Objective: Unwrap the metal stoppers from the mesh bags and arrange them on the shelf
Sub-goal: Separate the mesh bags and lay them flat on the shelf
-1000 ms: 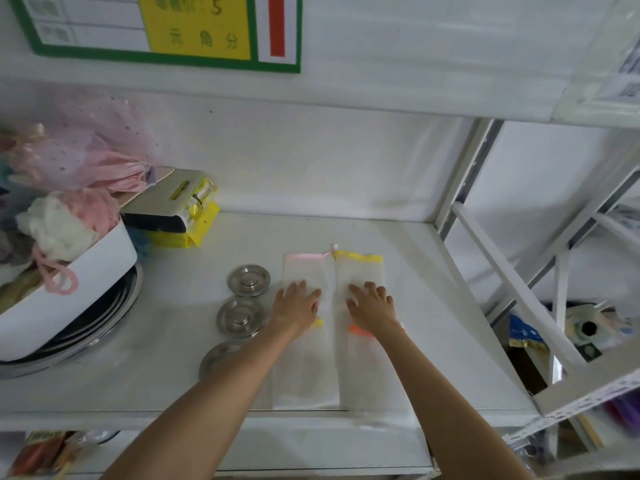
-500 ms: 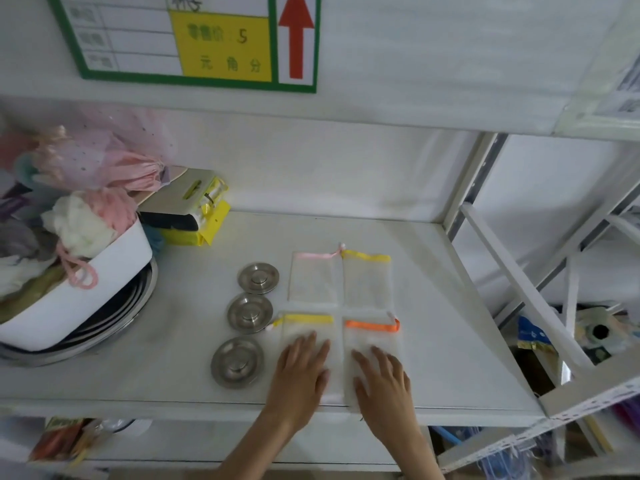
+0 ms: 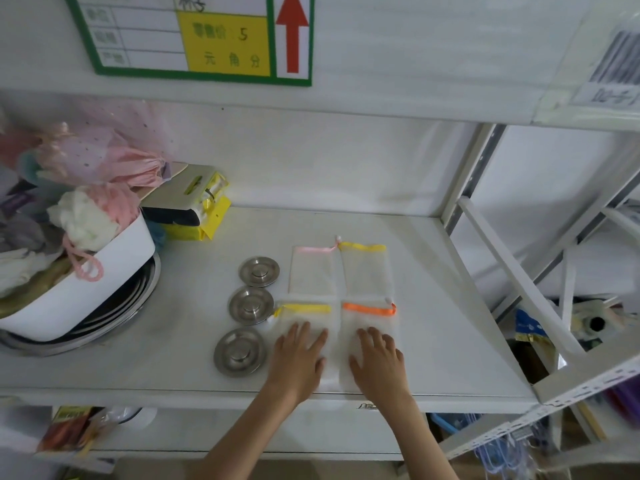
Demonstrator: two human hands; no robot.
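Three round metal stoppers stand in a column on the white shelf (image 3: 450, 323): the far one (image 3: 259, 271), the middle one (image 3: 251, 305) and the near one (image 3: 240, 352). To their right several flat white mesh bags lie in a two-by-two block, trimmed pink (image 3: 313, 271), yellow (image 3: 367, 268), yellow (image 3: 304, 315) and orange (image 3: 369, 317). My left hand (image 3: 298, 358) rests flat, fingers spread, on the near yellow-trimmed bag. My right hand (image 3: 379, 360) lies flat on the orange-trimmed bag. Neither hand grips anything.
A white tub (image 3: 79, 282) of pink and white bath sponges sits on stacked metal basins (image 3: 138, 303) at the left. Yellow packaged goods (image 3: 194, 209) stand behind. A price sign (image 3: 194, 36) hangs above. White shelf struts (image 3: 512, 282) border the right side.
Both hands slid from the far pair of bags back toward the shelf's front edge. They now rest on the near pair, and the yellow and orange trims show.
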